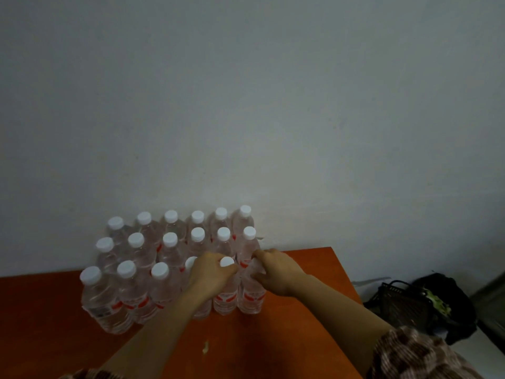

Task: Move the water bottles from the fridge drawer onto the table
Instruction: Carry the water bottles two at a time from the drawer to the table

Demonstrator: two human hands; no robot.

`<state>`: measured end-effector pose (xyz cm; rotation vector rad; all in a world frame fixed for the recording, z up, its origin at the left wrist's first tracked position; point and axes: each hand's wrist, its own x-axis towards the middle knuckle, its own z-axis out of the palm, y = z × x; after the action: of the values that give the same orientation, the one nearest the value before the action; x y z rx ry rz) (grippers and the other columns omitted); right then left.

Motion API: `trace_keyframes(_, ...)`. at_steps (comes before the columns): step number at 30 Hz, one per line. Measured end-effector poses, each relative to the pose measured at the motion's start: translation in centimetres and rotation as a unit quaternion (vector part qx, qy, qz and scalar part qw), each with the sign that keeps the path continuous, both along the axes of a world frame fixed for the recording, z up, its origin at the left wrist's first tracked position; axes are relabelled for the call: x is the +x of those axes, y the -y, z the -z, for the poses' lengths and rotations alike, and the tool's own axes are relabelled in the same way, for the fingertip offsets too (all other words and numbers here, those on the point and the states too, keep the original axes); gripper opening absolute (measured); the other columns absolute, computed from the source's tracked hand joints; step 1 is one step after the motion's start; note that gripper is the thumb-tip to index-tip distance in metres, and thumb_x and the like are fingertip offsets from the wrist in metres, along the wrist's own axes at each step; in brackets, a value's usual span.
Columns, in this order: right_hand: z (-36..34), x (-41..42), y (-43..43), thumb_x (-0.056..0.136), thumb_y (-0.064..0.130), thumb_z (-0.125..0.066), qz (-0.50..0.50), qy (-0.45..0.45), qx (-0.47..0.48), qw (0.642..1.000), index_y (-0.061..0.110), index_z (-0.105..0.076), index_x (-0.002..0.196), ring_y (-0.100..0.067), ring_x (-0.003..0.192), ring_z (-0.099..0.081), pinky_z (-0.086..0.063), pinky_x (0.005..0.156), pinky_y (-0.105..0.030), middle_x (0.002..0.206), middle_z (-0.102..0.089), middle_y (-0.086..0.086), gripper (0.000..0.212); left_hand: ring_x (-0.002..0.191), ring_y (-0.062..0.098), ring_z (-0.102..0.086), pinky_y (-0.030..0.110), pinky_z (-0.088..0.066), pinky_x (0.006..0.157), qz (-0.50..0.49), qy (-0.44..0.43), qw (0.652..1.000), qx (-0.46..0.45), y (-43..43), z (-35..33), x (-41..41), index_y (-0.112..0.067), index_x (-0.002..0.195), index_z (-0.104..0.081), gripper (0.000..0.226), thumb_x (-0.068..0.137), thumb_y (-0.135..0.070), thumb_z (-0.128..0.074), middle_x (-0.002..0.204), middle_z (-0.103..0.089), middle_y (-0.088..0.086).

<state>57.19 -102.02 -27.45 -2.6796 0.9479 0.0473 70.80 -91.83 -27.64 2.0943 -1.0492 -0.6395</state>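
As both hands are clamped on bottles at the right end of the front row, the step in hand looks like setting down. The left hand [210, 273] curls round the neck of the fifth bottle [225, 296], whose white cap shows at the fingertips. The right hand [274, 265] wraps the top of the end bottle [252, 294], hiding its cap. Both bottles stand upright with their bases on the table [287, 337], touching each other. They close out a block of bottles [169, 258] three rows deep, packed shoulder to shoulder against the wall [273, 105].

The fridge drawer is out of view, so I cannot tell how many are in it. Judging by the full block, the task seems well along.

Next, the fingers need to let go without rocking either bottle, since a nudge could topple neighbours packed this tight. Lifting the hands straight up would clear the caps. After that comes a turn to the drawer, if any are left there.

A small pale scrap [205, 346] lies on the table nearer the person, well apart from the rows. A dark bag [426, 302] sits off the table's right edge.
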Motion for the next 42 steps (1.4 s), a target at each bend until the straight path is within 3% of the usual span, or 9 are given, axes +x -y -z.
trace_keyframes(7,0.3,1.9,0.4,0.091,0.026,-0.060,-0.005,0.006,-0.011,1.000,0.014,-0.054,0.113,-0.025,0.099,-0.060,-0.053,0.084,-0.036,0.112,-0.062,-0.010,0.025,0.047,0.010,-0.039,0.024,-0.028,0.048,0.003,-0.006,1.000,-0.014,0.4,0.6,1.0,-0.022,0.047,-0.042,0.044,0.086,-0.017,-0.063,0.045,-0.042,-0.006)
trace_keyframes(16,0.8,2.3,0.3,0.091,0.027,-0.061,0.014,0.008,0.018,1.000,0.016,-0.050,0.120,-0.026,0.102,-0.061,-0.053,0.082,-0.035,0.115,-0.063,-0.011,0.033,0.061,0.017,-0.052,0.030,-0.040,0.058,0.047,-0.005,0.999,0.018,0.5,0.5,1.9,-0.018,0.058,-0.049,0.033,0.090,-0.017,-0.055,0.059,-0.054,0.000)
trace_keyframes(21,1.3,2.0,0.2,0.089,0.031,-0.062,0.046,0.004,0.045,0.998,0.017,-0.039,0.131,-0.024,0.100,-0.062,-0.054,0.082,-0.034,0.115,-0.062,-0.010,0.050,0.070,0.020,-0.062,0.031,-0.047,0.061,0.056,0.016,0.998,0.011,-0.1,0.9,1.9,-0.011,0.087,-0.063,0.017,0.093,-0.016,-0.048,0.076,-0.066,0.006)
trace_keyframes(26,1.3,1.8,-0.4,0.091,0.031,-0.059,0.065,0.017,0.049,0.997,0.016,-0.037,0.133,-0.025,0.100,-0.062,-0.051,0.078,-0.033,0.115,-0.062,-0.010,0.050,0.071,0.016,-0.064,0.033,-0.052,0.066,0.054,0.059,0.997,-0.009,-0.7,0.9,1.7,-0.022,0.099,-0.062,0.017,0.096,-0.029,-0.047,0.082,-0.068,-0.002)
trace_keyframes(30,1.2,1.5,-0.7,0.090,0.032,-0.060,0.084,0.016,0.044,0.995,0.016,-0.036,0.134,-0.026,0.099,-0.063,-0.054,0.078,-0.034,0.114,-0.062,-0.010,0.053,0.087,0.014,-0.066,0.034,-0.055,0.073,0.045,0.066,0.995,-0.060,-1.4,1.0,1.1,-0.030,0.134,-0.047,0.039,0.096,-0.033,-0.048,0.107,-0.069,-0.003)
trace_keyframes(32,1.1,1.2,-1.0,0.091,0.032,-0.059,0.089,0.020,0.048,0.995,0.015,-0.035,0.134,-0.024,0.096,-0.063,-0.055,0.078,-0.034,0.112,-0.062,-0.009,0.052,0.094,0.014,-0.066,0.034,-0.055,0.076,0.039,0.076,0.993,-0.085,-1.8,0.9,0.6,-0.029,0.137,-0.045,0.043,0.094,-0.029,-0.051,0.111,-0.068,-0.005)
trace_keyframes(37,0.9,0.1,-1.1,0.091,0.036,-0.058,0.127,0.034,0.066,0.989,0.015,-0.039,0.131,-0.024,0.102,-0.062,-0.054,0.082,-0.033,0.119,-0.061,-0.008,0.049,0.069,0.009,-0.063,0.029,-0.052,0.062,0.024,0.086,0.992,-0.094,-1.4,0.8,-0.8,-0.024,0.129,-0.052,0.037,0.093,-0.021,-0.053,0.077,-0.066,-0.004)
trace_keyframes(40,0.8,-0.2,-1.3,0.094,0.029,-0.054,0.117,0.049,0.081,0.989,0.018,-0.042,0.132,-0.023,0.103,-0.062,-0.053,0.082,-0.031,0.119,-0.061,-0.009,0.042,0.093,0.016,-0.063,0.027,-0.051,0.076,0.019,0.110,0.989,-0.092,-0.9,0.6,-1.8,-0.018,0.130,-0.053,0.036,0.094,-0.018,-0.052,0.111,-0.064,0.003)
trace_keyframes(42,0.9,-0.2,-1.3,0.095,0.027,-0.053,0.102,0.049,0.073,0.991,0.017,-0.049,0.125,-0.022,0.101,-0.063,-0.054,0.084,-0.032,0.116,-0.063,-0.009,0.033,0.112,0.020,-0.055,0.028,-0.047,0.088,0.015,0.152,0.985,-0.077,-0.6,0.6,-1.9,-0.018,0.136,-0.048,0.041,0.095,-0.018,-0.052,0.133,-0.048,0.005)
